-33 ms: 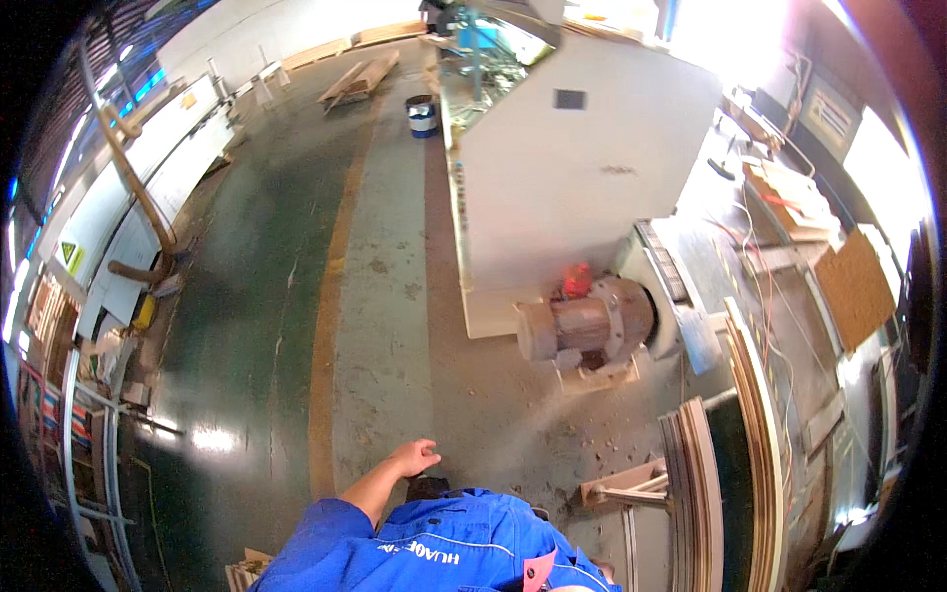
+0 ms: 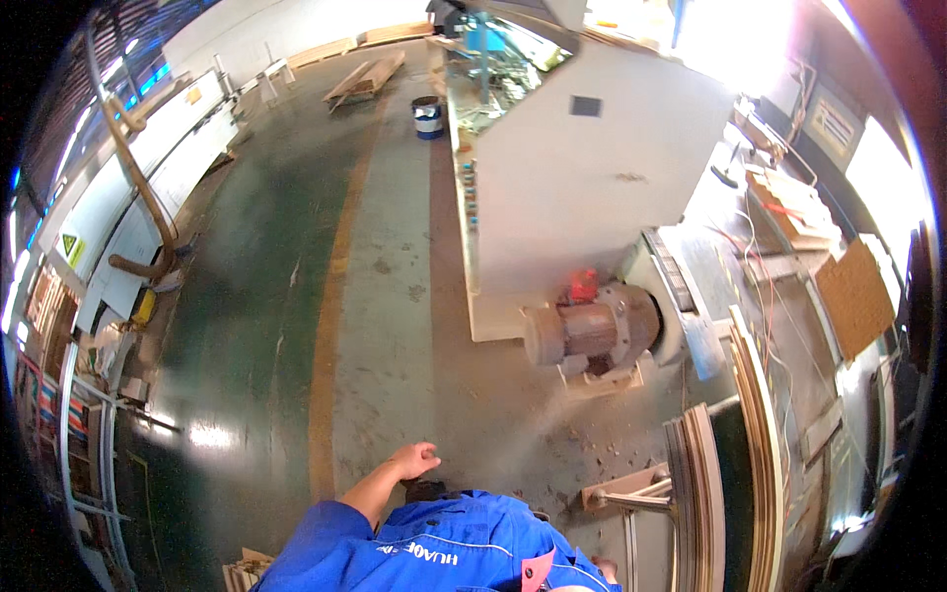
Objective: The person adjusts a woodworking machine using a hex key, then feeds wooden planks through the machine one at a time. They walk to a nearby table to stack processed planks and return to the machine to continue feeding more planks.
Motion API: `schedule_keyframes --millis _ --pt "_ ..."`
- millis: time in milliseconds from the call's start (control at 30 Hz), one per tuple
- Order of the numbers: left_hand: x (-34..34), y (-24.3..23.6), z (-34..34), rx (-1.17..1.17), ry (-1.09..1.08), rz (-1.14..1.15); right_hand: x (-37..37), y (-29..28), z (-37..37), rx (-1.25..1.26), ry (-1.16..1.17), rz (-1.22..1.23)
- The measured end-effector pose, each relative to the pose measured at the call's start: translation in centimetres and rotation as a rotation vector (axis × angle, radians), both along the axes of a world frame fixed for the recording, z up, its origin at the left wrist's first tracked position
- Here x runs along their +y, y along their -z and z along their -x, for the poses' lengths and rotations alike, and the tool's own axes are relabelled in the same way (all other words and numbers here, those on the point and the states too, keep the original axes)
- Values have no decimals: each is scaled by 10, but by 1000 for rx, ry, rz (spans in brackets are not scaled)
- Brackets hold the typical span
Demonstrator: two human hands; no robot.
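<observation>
From my end I can see the left hand (image 2: 419, 460) at the bottom centre of the frame, held out ahead of the blue jacket (image 2: 464, 543) with its fingers loosely curled, half open, and nothing visible in it. The right hand I can't read: only a sliver of skin (image 2: 606, 569) shows at the jacket's lower right edge, and I cannot tell whether it is hand or forearm, or whether it holds anything. The nearest stock is the layered boards (image 2: 698, 493) at lower right, well apart from the left hand, with a wooden bracket (image 2: 631, 488) just beside them. Above these, right of centre, a motor (image 2: 592, 331) with a red box (image 2: 584, 284) on it stands by the tall white housing (image 2: 582, 168). As for progress, I judge that no handling is under way: the left hand touches none of these, and the boards lie grouped together. I see nothing that marks a piece as finished, so how much is done or left I cannot tell.
</observation>
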State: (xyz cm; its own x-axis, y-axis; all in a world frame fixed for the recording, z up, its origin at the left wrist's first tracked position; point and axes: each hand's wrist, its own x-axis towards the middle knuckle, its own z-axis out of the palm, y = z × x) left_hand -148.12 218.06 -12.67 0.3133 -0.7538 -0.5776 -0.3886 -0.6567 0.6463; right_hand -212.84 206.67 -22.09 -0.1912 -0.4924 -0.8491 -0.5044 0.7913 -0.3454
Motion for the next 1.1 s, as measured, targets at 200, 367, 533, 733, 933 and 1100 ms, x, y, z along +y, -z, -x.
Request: schedule_keyframes --millis 200,367,533,733,933,1100 --pt "131 26 -130 -97 -76 -129 -57 -9 -174 -192 221 137" --pt "239 11 -225 -112 -312 -293 -60 -32 -345 -287 -127 175" --pt "331 60 -272 -382 -503 -176 -72 -50 -478 -372 -323 50" --pt "293 10 -306 -41 -623 -266 -115 32 -559 21 -662 10" --pt "279 96 -387 -81 -658 -118 -214 119 -634 -26 -1165 214" --pt "283 33 -493 -49 -1105 -166 -242 86 -890 -117 -840 -238"
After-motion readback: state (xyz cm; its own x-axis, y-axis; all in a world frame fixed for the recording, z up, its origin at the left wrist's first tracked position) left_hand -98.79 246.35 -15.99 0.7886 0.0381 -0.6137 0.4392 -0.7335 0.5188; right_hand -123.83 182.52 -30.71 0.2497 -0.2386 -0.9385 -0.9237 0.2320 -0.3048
